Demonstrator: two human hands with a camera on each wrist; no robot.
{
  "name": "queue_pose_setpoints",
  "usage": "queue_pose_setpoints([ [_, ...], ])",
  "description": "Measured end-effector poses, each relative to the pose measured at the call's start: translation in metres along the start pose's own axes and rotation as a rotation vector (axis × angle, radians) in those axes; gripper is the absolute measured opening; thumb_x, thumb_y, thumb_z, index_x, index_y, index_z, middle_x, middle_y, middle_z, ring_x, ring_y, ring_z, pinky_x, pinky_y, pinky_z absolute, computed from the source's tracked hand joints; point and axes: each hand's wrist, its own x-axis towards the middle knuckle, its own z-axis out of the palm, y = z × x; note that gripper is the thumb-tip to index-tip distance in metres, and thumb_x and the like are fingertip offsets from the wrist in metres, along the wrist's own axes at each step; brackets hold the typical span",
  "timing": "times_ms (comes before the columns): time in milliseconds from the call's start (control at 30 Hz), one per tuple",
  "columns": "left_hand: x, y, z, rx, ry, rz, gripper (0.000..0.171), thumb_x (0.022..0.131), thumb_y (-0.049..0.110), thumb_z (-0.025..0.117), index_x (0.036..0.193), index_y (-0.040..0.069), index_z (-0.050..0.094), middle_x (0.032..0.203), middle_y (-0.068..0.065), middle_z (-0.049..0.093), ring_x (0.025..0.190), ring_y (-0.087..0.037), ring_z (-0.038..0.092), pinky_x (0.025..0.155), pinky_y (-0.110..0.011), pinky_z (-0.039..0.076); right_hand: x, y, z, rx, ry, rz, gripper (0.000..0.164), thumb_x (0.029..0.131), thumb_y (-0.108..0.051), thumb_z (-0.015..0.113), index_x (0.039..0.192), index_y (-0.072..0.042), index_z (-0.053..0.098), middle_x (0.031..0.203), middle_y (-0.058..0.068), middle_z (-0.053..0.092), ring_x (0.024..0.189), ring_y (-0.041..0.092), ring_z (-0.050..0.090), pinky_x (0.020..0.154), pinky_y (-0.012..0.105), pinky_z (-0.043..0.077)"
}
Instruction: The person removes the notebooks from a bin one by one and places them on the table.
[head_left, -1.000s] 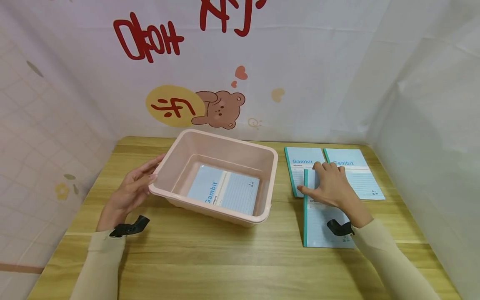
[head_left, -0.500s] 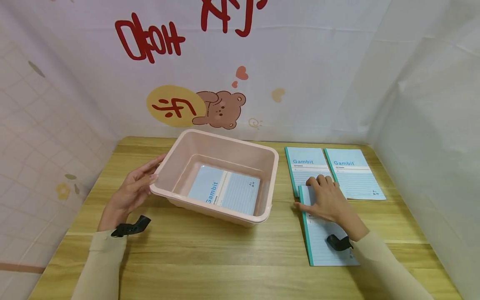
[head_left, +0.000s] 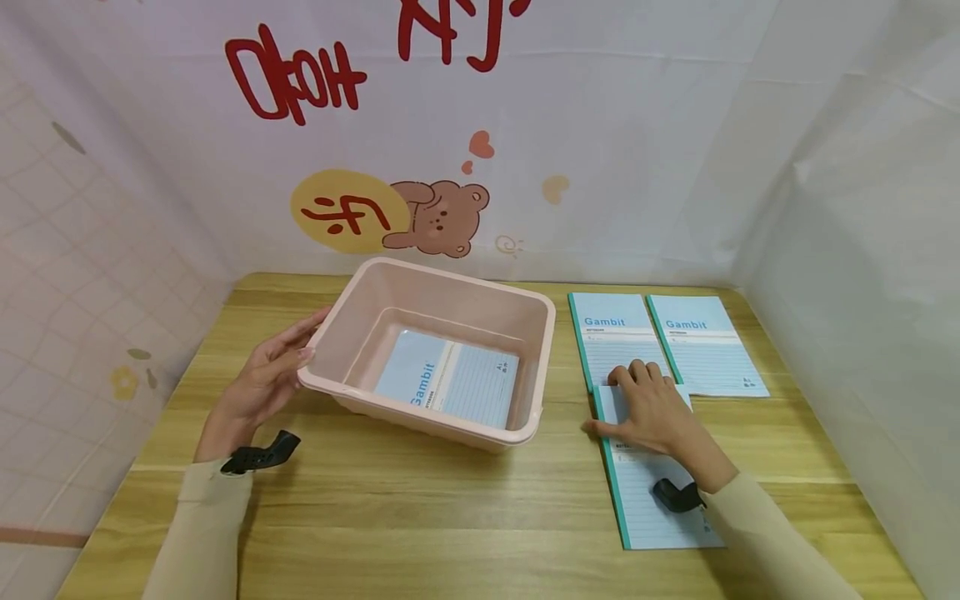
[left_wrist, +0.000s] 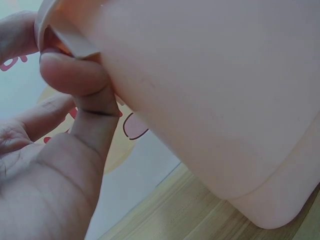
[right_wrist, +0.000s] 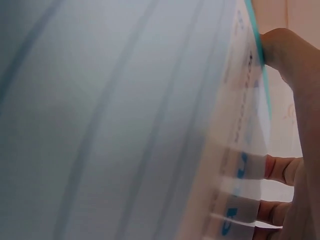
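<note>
A pink plastic basin [head_left: 416, 283] sits left of the table's middle, with one notebook [head_left: 480, 379] lying flat inside it. My left hand [head_left: 262, 383] grips the basin's left rim; in the left wrist view its curled digit [left_wrist: 75, 75] hooks at the rim. At the right, my right hand [head_left: 652, 408] holds a teal-spined notebook [head_left: 652, 517] near its far end. In the right wrist view the thumb [right_wrist: 277, 47] lies against the spine and the fingertips [right_wrist: 272, 167] touch the cover; the other edge is out of sight.
Two more Gambit notebooks, a left one [head_left: 607, 308] and a right one [head_left: 720, 367], lie side by side at the back right. The held notebook's far edge overlaps the left one. White printed curtains [head_left: 645, 150] stand behind the wooden table [head_left: 420, 525] and at both sides.
My right hand and its notebook have come nearer to me, uncovering more of the two back notebooks. The notebook has turned slightly. My left hand and the basin stay put.
</note>
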Motion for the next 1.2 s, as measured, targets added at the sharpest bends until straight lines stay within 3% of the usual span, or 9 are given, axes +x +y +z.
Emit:
queue_pose_setpoints([
  [700, -0.001, 0.000, -0.001, -0.019, -0.008, -0.005, 0.059, 0.107, -0.008, 0.033, 0.163, 0.000, 0.018, 0.154, -0.003, 0.046, 0.127, -0.013, 0.059, 0.096, -0.028, 0.057, -0.004, -0.001, -0.014, 0.030, -0.056, 0.000, 0.072, 0.075, -0.077, 0.073, 0.113, -0.017, 0.061, 0.099, 0.006, 0.055, 0.090, 0.025, 0.047, 0.070, 0.034, 0.037],
  [933, 0.000, 0.000, -0.002, -0.001, -0.001, -0.003, 0.059, 0.107, -0.008, 0.034, 0.163, 0.000, 0.019, 0.152, -0.002, 0.047, 0.126, -0.012, 0.059, 0.094, -0.028, 0.058, 0.004, 0.000, -0.025, 0.077, -0.029, -0.040, 0.070, 0.080, -0.065, 0.078, 0.125, -0.014, 0.062, 0.121, 0.012, 0.060, 0.109, 0.035, 0.052, 0.086, 0.052, 0.047],
  [1200, 0.000, 0.000, -0.003, 0.000, -0.009, -0.006, 0.059, 0.107, -0.008, 0.034, 0.163, -0.001, 0.016, 0.153, -0.002, 0.046, 0.127, -0.012, 0.059, 0.096, -0.029, 0.058, 0.017, -0.002, -0.044, 0.115, 0.017, -0.085, 0.077, 0.084, -0.060, 0.077, 0.141, -0.014, 0.054, 0.145, 0.015, 0.051, 0.132, 0.041, 0.043, 0.100, 0.067, 0.037],
])
